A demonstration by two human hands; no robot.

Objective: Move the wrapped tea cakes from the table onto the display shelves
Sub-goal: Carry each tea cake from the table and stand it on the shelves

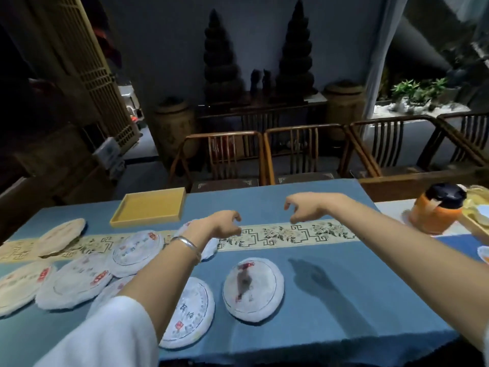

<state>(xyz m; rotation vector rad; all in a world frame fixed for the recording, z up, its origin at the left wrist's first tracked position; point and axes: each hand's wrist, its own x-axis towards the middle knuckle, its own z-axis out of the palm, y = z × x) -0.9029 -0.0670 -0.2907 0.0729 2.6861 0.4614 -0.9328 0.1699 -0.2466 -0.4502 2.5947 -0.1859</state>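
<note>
We are logging the tea cakes as all lying on the surface point(330, 287), which is covered in a blue cloth with a patterned runner point(285, 234) across its middle. We are counting at least eight wrapped cakes: one lone cake point(253, 288) near the front centre, one at the front edge point(189, 313) partly under the left forearm, a cluster to the left including a front-left cake point(75, 282), an edge cake point(18, 286) and a cake on the runner point(137, 251), plus a tan-wrapped cake point(62, 235) farther back. One more is peeking out behind the left wrist (mostly hidden, so we are not counting it firmly).

The left hand point(223, 225) is hovering above the runner with fingers loosely curled, holding nothing. The right hand point(304, 207) is hovering just across from it, fingers drooping and relaxed, also holding nothing. Neither hand is touching a cake.

No display shelves are showing in this view, so we cannot tell whether any cakes are already placed there. Judging from the number remaining, we are reading the task as early or mid-way, with most of the carrying left to do. A shallow yellow tray point(149, 207) is sitting behind the cakes; an orange jar point(436, 210) is standing at the far right.
</note>
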